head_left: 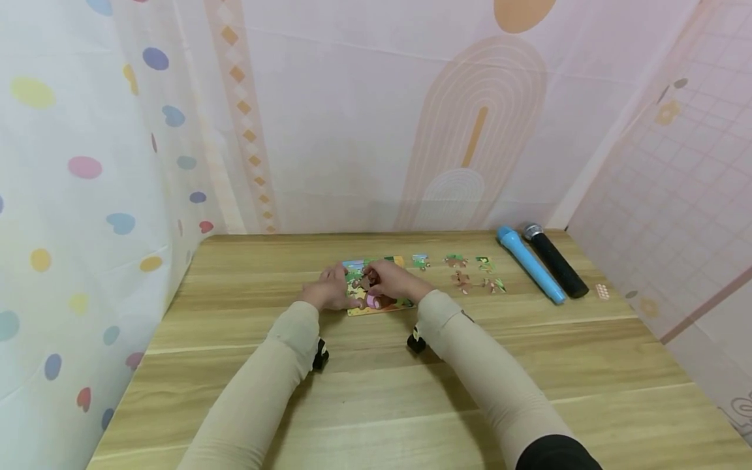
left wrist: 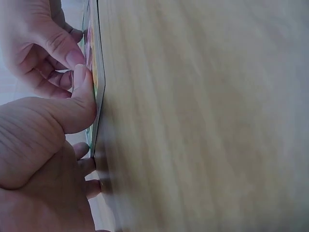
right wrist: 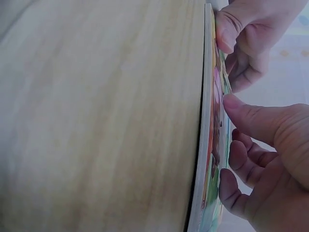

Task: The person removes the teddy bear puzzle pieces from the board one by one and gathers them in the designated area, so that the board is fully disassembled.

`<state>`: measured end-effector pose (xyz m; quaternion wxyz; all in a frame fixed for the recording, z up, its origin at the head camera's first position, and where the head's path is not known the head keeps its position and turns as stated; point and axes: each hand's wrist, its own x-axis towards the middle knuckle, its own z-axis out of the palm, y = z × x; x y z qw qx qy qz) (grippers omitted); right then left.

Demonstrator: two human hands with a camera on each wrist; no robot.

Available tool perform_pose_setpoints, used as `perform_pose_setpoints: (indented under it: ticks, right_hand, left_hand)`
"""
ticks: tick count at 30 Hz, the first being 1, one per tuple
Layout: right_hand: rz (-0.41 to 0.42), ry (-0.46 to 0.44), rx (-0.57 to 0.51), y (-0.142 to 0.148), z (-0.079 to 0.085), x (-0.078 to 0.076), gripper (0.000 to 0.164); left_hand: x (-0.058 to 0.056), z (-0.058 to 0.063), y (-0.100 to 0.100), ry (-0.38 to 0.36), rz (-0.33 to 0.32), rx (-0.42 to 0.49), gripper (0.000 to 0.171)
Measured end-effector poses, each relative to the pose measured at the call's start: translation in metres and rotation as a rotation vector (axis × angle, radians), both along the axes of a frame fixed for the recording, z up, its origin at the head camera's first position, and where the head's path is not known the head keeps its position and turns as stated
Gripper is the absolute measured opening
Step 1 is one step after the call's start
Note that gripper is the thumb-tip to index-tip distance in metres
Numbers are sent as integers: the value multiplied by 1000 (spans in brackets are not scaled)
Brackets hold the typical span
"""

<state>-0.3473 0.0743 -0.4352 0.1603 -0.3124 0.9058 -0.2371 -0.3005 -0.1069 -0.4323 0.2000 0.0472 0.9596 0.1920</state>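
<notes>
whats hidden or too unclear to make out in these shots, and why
- Head view: part of the colourful, flat cardboard-like puzzle board, covered by the left grip and right grip.
- Head view: markings on the small, pale pink rectangle, too small.
- Left wrist view: the board's picture, nearly edge-on.
- Right wrist view: one board end, cut by the bottom edge.

Pastel drapes (head_left: pixel 341 130) printed with dots (head_left: pixel 85 167), hearts (head_left: pixel 120 223) and an arch (head_left: pixel 435 117) enclose a wood-grain worktop (head_left: pixel 364 405) at back and sides, forming a nursery-style booth; whether home or studio is unclear.
</notes>
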Motion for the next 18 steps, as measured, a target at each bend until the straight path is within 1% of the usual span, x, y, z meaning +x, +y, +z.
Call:
perform_pose_setpoints:
  ticks: [5,11,15,18]
  right_hand:
    - [0,21,4,0,1,1,41]
    - [-13,31,-27,1,-1,2,40]
    - [-33,50,-34,2,-1,4,40]
    - [-50,42,-54,5,-2,5,39]
  left_hand:
    - [-1,0,3,-7,13,-4,94]
    - [-1,0,4,-18,22,-8,98]
    - [-2,0,4,-25,16,-16,101]
    - [-1,-1,4,-27,7,-22,102]
